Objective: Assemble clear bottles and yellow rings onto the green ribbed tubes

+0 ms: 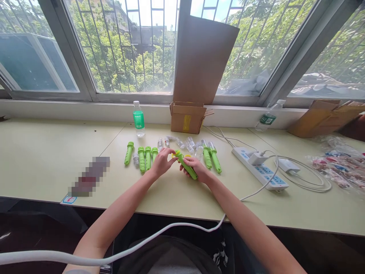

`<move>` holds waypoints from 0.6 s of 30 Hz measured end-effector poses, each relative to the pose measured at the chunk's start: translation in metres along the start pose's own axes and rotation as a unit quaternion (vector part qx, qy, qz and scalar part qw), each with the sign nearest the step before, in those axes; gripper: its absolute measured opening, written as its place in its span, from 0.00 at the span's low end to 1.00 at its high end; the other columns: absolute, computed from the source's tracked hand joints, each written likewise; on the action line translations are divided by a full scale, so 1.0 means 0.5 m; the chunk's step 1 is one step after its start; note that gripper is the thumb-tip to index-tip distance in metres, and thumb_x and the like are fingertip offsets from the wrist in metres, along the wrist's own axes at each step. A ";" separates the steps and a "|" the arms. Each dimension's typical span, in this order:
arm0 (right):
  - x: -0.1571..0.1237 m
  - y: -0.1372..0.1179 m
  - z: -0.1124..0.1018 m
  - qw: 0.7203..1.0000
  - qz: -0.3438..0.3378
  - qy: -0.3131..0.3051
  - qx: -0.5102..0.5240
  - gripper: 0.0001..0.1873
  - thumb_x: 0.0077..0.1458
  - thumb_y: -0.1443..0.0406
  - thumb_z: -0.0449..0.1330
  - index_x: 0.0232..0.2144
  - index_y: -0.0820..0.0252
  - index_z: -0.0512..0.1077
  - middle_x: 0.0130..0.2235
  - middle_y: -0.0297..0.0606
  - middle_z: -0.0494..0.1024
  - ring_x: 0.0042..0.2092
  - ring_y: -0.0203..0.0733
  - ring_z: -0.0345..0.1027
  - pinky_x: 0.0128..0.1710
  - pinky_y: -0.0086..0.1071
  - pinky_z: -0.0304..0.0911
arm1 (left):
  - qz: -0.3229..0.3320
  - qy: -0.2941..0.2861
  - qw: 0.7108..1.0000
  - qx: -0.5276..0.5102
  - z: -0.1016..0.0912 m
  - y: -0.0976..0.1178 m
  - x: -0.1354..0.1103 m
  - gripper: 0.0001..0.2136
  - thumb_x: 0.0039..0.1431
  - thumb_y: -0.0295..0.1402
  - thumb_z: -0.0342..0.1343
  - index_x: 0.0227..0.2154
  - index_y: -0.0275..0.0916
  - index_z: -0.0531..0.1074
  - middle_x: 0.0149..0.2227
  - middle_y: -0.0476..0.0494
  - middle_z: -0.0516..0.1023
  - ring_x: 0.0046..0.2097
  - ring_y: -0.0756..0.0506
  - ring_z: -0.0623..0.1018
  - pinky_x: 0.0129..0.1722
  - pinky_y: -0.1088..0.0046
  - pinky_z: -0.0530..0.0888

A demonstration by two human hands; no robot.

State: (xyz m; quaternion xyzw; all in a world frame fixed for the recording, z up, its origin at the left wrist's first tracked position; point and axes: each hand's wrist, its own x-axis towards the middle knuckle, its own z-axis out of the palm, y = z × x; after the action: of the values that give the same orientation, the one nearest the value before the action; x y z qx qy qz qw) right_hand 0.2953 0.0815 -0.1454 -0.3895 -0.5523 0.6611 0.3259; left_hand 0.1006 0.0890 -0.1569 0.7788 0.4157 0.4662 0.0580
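Note:
My right hand point(199, 169) is closed around a ribbed green plastic handle point(188, 167), which slants up to the left. At its collared upper end, my left hand point(162, 163) has thumb and fingers pinched; a bit of yellow shows by the fingertips, and I cannot tell what it belongs to. Left of my hands several similar green handles point(141, 160) lie side by side, one of them point(129, 153) a little apart. To the right, two green handles with clear tops point(215, 158) lie next to each other. Clear plastic pieces point(190, 144) are scattered behind my hands.
A small cardboard box point(188, 120) and a green-labelled water bottle point(138, 120) stand by the window. On the right are a power strip point(261, 167) with white cables, another bottle point(269, 118) and bagged items point(339, 163). A white cable point(159, 230) crosses before me.

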 end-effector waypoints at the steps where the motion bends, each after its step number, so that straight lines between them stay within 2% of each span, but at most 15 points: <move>1: 0.000 -0.001 0.000 1.000 0.002 -0.001 0.001 0.22 0.46 0.49 0.61 0.34 0.61 0.71 0.28 0.38 0.76 0.21 0.33 0.63 0.18 0.27 0.56 | -0.001 0.000 1.000 -0.001 0.000 0.000 0.000 0.09 0.54 0.34 0.59 0.37 0.40 0.69 0.36 0.45 0.75 0.41 0.44 0.73 0.40 0.64 0.73; 13: 0.004 0.005 -0.005 1.000 0.008 -0.021 0.011 0.20 0.47 0.50 0.60 0.33 0.61 0.70 0.25 0.37 0.74 0.20 0.33 0.62 0.16 0.26 0.53 | -0.002 -0.008 1.000 -0.016 0.004 -0.005 0.000 0.07 0.54 0.34 0.59 0.34 0.40 0.68 0.36 0.46 0.75 0.41 0.45 0.72 0.41 0.64 0.73; 18: 0.004 0.005 -0.003 1.000 0.012 -0.012 0.013 0.21 0.47 0.49 0.60 0.33 0.61 0.69 0.24 0.36 0.73 0.19 0.32 0.61 0.17 0.26 0.53 | -0.003 -0.010 1.000 -0.007 0.001 -0.002 0.000 0.08 0.54 0.35 0.59 0.36 0.40 0.68 0.36 0.45 0.75 0.42 0.44 0.73 0.41 0.64 0.73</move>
State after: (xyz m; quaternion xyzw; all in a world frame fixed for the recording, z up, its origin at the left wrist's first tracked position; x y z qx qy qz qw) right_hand 0.2957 0.0837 -0.1482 -0.3835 -0.5429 0.6769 0.3162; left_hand 0.1006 0.0898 -0.1578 0.7816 0.4144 0.4612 0.0688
